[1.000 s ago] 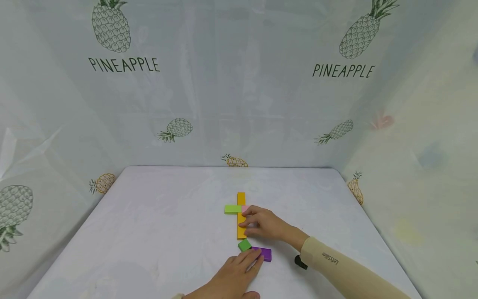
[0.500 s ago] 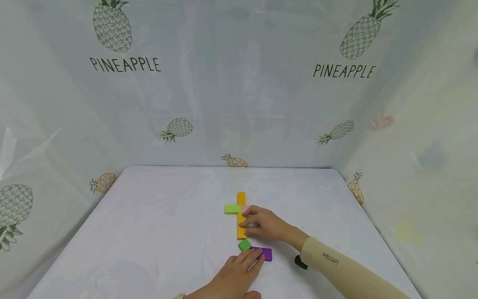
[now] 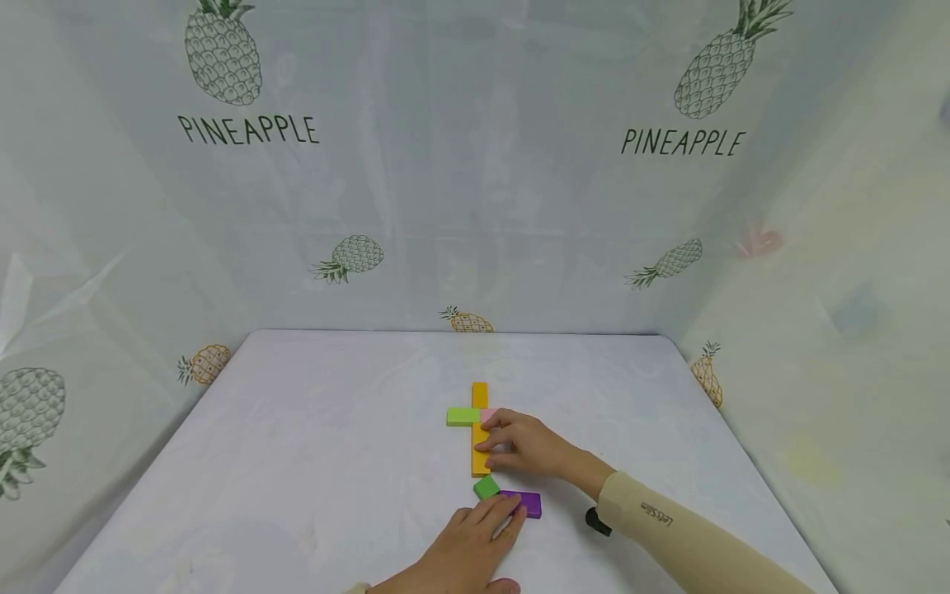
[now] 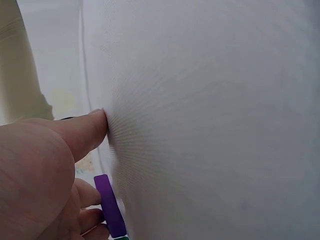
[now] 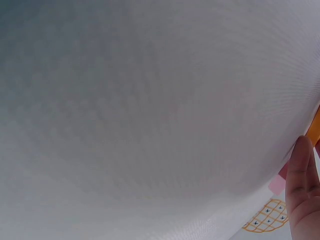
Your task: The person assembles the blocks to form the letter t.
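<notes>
My left hand point(image 3: 463, 549) rests its fingertips on a purple block point(image 3: 530, 504), which also shows in the left wrist view. Its thumb touches the white tabletop apart from the block. A green block point(image 3: 486, 487), turned at an angle, meets the purple one's left end. My right hand point(image 3: 529, 445) lies with fingertips on a long orange block point(image 3: 480, 464) and at a pink block point(image 3: 486, 414), partly hidden under the index finger. In the right wrist view the thumb point(image 5: 300, 160) lies along the orange block's side. A lime block point(image 3: 463, 417) abuts the pink one, across the orange line.
More orange point(image 3: 479, 394) continues beyond the lime and pink blocks. A small dark object point(image 3: 598, 521) shows under the right sleeve point(image 3: 668, 520). The white table point(image 3: 312, 429) spreads around, with pineapple-printed curtains point(image 3: 475, 181) behind and at both sides.
</notes>
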Tool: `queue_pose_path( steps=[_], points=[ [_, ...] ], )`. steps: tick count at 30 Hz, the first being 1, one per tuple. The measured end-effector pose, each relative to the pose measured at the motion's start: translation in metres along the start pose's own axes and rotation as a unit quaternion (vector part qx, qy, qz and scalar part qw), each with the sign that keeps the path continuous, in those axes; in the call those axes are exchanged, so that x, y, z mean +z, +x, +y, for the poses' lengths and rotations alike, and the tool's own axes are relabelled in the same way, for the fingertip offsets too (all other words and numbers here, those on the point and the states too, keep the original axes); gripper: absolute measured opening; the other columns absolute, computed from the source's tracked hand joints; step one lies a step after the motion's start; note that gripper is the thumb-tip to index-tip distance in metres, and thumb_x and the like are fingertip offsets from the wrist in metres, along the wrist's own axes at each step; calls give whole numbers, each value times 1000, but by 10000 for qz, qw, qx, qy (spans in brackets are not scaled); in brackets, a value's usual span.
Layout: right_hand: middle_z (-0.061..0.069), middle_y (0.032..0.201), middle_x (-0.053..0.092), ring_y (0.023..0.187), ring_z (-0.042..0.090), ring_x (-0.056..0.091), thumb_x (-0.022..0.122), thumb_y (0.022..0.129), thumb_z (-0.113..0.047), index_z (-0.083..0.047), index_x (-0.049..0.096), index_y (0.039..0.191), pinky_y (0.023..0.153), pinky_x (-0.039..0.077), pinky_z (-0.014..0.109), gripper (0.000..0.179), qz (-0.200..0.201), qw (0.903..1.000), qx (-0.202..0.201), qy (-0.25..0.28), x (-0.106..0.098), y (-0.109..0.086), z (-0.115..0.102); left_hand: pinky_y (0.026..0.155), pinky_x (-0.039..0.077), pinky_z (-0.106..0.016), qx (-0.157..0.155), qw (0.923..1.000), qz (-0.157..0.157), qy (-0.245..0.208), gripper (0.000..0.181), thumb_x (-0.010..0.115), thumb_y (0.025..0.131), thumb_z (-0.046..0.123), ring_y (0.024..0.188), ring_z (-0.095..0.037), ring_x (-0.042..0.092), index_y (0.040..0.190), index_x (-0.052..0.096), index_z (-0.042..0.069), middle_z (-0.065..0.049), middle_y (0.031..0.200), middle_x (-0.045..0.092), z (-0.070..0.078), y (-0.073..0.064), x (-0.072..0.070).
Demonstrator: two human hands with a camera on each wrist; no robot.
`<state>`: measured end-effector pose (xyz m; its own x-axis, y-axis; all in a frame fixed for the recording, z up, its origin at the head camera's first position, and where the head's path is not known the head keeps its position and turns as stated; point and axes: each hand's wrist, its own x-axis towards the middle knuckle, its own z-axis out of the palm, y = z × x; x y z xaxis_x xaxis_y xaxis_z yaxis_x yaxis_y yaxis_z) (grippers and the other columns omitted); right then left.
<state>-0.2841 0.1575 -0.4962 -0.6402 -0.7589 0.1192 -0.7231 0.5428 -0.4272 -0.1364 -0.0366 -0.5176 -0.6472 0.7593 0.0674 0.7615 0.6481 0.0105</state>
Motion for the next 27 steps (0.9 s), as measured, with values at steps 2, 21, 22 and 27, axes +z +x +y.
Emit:
queue_pose_path(
  steps=[2,21,22,27],
  points=[
    [5,135,65,123,21,62,81,96,-28,-19,82,121,101,55,35,26,3,10000,-25,-28,-1,0,-1,102,52,-36,-14,10000,-22,-15,85,52,102,70,153,-22,37,164,40,13,-4,168,37,0,0,0],
    [4,136,65,124,21,62,81,96,-29,-21,82,121,104,55,36,26,-10,10000,59,-17,1,0,2,103,51,-36,-52,10000,4,-6,86,51,102,70,153,-21,37,165,39,13,-3,169,36,0,0,1],
    [4,137,65,124,20,62,81,96,-29,-22,82,121,104,55,35,26,-29,10000,91,-9,1,1,2,103,51,-36,-52,10000,1,-1,86,51,101,70,153,-21,36,165,39,13,-3,169,36,0,0,1],
    [3,137,65,124,20,61,82,96,-30,-22,82,122,104,54,35,27,-57,9999,145,24,0,1,1,102,51,-35,-51,10000,-18,11,86,51,101,71,153,-21,36,165,39,13,-3,169,36,0,0,0]
  ],
)
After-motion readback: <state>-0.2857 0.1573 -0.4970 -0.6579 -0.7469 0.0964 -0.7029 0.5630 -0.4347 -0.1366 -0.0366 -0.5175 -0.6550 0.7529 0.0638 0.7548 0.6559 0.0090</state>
